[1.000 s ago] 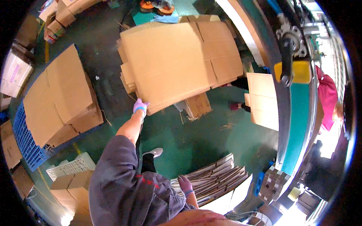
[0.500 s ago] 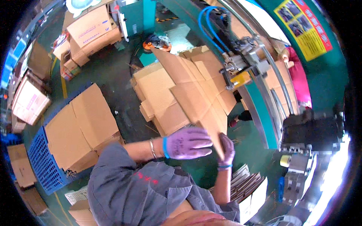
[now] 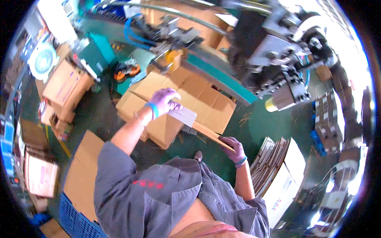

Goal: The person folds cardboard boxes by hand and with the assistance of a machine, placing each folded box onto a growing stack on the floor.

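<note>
My right hand (image 3: 233, 148), in a purple glove, is closed on the near edge of a folded cardboard sheet (image 3: 208, 133), which shows almost edge-on. Up and to the left, my gloved left hand (image 3: 162, 100) is beside the pale flap (image 3: 184, 116) of this sheet. Its fingers are bent, with a gap between them and the thumb; whether it touches the flap I cannot tell. Beyond both hands lies a pile of flattened brown cartons (image 3: 190, 89), partly hidden by my left hand and the sheet.
Machinery with a green beam (image 3: 222, 75) crosses above the pile; a dark metal mechanism (image 3: 274, 67) hangs at the right. Upright folded cartons (image 3: 278, 170) stand by my right arm. Left are a blue plastic pallet (image 3: 77, 214) with cardboard (image 3: 81, 174), stacked boxes (image 3: 65, 89) and a fan (image 3: 43, 60).
The view has swung to the right. My left hand has gone forward from near my chest and its fingers have bent. My right hand keeps hold of the sheet, which has tilted edge-on.
</note>
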Motion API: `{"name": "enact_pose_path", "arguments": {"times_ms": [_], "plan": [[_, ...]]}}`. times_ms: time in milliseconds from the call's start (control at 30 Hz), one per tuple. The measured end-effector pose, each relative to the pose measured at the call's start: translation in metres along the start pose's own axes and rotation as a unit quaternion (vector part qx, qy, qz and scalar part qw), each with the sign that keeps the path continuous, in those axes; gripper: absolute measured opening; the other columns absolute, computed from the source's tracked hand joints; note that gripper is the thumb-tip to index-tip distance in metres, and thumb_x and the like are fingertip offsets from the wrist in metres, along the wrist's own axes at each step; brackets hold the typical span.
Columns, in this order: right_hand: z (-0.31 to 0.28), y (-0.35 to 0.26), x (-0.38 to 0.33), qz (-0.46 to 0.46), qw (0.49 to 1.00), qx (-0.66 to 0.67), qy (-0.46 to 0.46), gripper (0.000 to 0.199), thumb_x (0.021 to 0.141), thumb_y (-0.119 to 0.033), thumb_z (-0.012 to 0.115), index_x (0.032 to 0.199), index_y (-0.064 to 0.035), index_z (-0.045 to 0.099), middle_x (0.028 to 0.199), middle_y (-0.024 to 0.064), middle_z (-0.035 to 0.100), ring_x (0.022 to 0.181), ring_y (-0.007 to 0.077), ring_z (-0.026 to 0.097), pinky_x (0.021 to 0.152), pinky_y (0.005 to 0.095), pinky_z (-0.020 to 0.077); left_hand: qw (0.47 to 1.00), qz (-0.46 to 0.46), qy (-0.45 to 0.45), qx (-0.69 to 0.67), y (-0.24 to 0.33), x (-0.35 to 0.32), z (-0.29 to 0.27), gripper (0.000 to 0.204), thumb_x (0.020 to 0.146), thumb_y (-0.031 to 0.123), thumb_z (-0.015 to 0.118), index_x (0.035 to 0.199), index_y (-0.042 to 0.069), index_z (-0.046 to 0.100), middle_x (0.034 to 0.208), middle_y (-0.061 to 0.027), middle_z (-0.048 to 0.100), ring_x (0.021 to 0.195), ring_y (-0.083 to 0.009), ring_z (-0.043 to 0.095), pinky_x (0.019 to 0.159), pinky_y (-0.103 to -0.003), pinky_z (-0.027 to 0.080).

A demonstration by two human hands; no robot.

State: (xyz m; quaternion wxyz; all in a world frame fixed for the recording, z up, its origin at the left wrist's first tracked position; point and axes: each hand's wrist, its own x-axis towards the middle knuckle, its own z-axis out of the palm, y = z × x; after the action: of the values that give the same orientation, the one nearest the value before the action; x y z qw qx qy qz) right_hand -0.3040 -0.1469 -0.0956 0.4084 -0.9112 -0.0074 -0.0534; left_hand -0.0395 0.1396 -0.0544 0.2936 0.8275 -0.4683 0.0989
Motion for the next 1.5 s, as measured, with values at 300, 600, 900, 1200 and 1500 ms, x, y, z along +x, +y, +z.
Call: {"name": "enact_pose_path", "arguments": {"times_ms": [300, 600, 900, 1200, 1500], "plan": [[-0.030, 0.055, -0.019, -0.019, 0.990, 0.124, 0.071, 0.041, 0.073, -0.019, 0.070, 0.111, -0.0048, 0.065, 0.109, 0.0125, 0.065, 0.106, 0.0287, 0.057, 0.093, 0.0371, 0.0448, 0.964, 0.159, -0.024, 0.210, 0.033, -0.005, 0.025, 0.063, 0.068, 0.034, 0.070, 0.125, 0.013, 0.052, 0.119, -0.0045, 0.056, 0.103, -0.0276, 0.054, 0.097, -0.048, 0.039], [-0.161, 0.095, -0.023, -0.103, 0.833, 0.467, 0.279, 0.056, 0.091, -0.049, 0.047, 0.095, 0.0027, 0.067, 0.086, 0.0196, 0.066, 0.080, 0.0288, 0.062, 0.073, 0.0379, 0.0491, 0.969, 0.085, 0.189, 0.138, 0.129, 0.121, 0.033, 0.050, 0.068, 0.042, 0.076, 0.111, 0.020, 0.063, 0.111, -0.0081, 0.061, 0.101, -0.0303, 0.058, 0.085, -0.045, 0.046], [-0.254, 0.051, 0.103, 0.102, 0.737, 0.535, 0.400, 0.065, 0.091, -0.054, 0.046, 0.123, 0.0028, 0.050, 0.091, 0.0096, 0.062, 0.076, 0.0175, 0.059, 0.068, 0.0296, 0.0462, 0.971, -0.089, 0.049, -0.217, 0.098, 0.139, 0.012, 0.050, 0.077, 0.034, 0.068, 0.120, 0.012, 0.055, 0.121, -0.0115, 0.056, 0.111, -0.0311, 0.051, 0.096, -0.044, 0.040], [-0.253, 0.054, 0.048, 0.077, 0.802, 0.430, 0.407, 0.039, 0.083, -0.017, 0.056, 0.112, 0.0090, 0.057, 0.105, 0.0159, 0.062, 0.092, 0.0222, 0.062, 0.082, 0.0301, 0.0486, 0.947, -0.116, 0.005, -0.299, 0.056, 0.135, 0.012, 0.051, 0.086, 0.027, 0.057, 0.130, 0.005, 0.046, 0.131, -0.0147, 0.049, 0.121, -0.0313, 0.044, 0.106, -0.043, 0.032], [-0.245, 0.038, 0.009, 0.097, 0.830, 0.403, 0.372, 0.041, 0.084, -0.018, 0.054, 0.117, 0.0072, 0.054, 0.103, 0.0139, 0.063, 0.093, 0.0226, 0.062, 0.083, 0.0297, 0.0471, 0.982, 0.048, 0.045, -0.177, 0.024, 0.131, 0.058, 0.049, 0.090, 0.035, 0.050, 0.131, 0.008, 0.044, 0.136, -0.0133, 0.044, 0.124, -0.0302, 0.041, 0.108, -0.044, 0.029]]}}
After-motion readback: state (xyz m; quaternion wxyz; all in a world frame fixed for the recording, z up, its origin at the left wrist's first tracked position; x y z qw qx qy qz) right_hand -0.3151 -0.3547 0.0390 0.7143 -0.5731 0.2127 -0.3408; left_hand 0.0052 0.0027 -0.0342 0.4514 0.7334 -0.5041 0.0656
